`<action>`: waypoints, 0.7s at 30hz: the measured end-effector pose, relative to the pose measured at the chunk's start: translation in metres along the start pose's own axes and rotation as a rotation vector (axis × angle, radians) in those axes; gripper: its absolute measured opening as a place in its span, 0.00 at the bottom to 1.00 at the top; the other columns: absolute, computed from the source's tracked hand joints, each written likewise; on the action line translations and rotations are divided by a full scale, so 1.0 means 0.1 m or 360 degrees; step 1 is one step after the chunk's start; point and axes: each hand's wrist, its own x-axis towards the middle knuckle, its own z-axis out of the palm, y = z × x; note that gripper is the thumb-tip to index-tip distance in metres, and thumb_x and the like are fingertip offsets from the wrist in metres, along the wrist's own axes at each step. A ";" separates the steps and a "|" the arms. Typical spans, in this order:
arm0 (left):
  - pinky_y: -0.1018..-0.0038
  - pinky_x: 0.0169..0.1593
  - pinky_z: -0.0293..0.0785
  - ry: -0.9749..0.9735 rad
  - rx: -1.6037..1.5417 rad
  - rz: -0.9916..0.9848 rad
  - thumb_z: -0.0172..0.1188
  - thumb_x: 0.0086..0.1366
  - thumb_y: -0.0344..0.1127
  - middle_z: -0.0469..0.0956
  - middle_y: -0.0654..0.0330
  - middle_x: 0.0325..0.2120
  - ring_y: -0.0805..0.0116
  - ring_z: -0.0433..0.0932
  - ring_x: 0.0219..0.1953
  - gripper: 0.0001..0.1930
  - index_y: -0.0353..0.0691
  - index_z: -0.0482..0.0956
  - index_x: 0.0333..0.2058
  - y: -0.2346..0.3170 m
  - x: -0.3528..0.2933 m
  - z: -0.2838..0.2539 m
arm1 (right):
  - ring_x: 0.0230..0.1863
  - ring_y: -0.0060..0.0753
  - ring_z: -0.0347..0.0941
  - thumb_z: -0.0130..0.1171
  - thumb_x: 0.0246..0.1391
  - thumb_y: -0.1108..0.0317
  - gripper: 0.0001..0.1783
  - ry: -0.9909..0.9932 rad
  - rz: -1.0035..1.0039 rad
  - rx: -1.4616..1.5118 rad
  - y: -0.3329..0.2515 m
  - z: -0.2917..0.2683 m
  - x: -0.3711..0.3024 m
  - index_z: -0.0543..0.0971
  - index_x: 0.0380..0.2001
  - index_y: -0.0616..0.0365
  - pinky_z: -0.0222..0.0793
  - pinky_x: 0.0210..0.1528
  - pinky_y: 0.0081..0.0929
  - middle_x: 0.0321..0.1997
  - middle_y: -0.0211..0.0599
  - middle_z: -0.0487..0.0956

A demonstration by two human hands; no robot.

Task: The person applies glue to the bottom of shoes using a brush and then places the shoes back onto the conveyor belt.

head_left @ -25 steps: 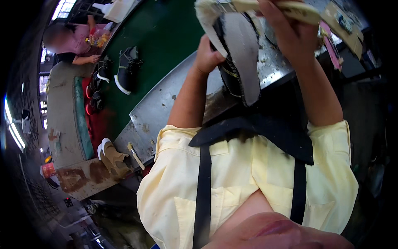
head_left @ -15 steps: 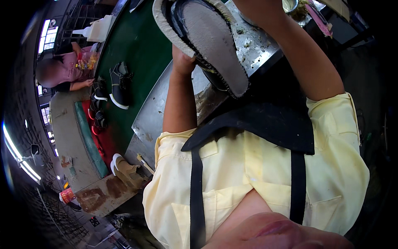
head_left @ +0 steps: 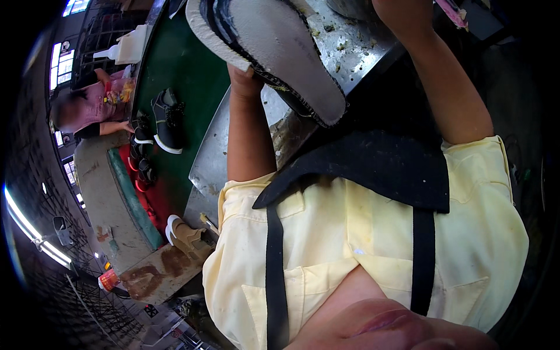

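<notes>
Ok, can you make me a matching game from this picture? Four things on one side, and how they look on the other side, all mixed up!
Things:
1. big shoe in the left hand
2. boot
3. shirt
4. apron

How they look:
A. pale yellow
B. grey bottom showing
C. black, with straps
D. tan on top, with a white sole

Right pairs: 1-B, 2-D, 3-A, 4-C

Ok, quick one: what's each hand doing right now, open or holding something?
Left hand: closed, holding the upturned shoe and white sole.
Right hand: cannot be told; fingers cut off by the upper edge.
</notes>
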 end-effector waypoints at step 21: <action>0.61 0.53 0.70 0.0058 -0.0305 -0.0098 0.68 0.41 0.64 0.69 0.56 0.53 0.57 0.71 0.52 0.52 0.38 0.59 0.59 0.09 -0.03 -0.04 | 0.27 0.14 0.67 0.58 0.55 0.76 0.05 -0.0299 -0.0347 0.0277 -0.20 0.25 -0.19 0.77 0.36 0.64 0.62 0.27 0.13 0.31 0.31 0.76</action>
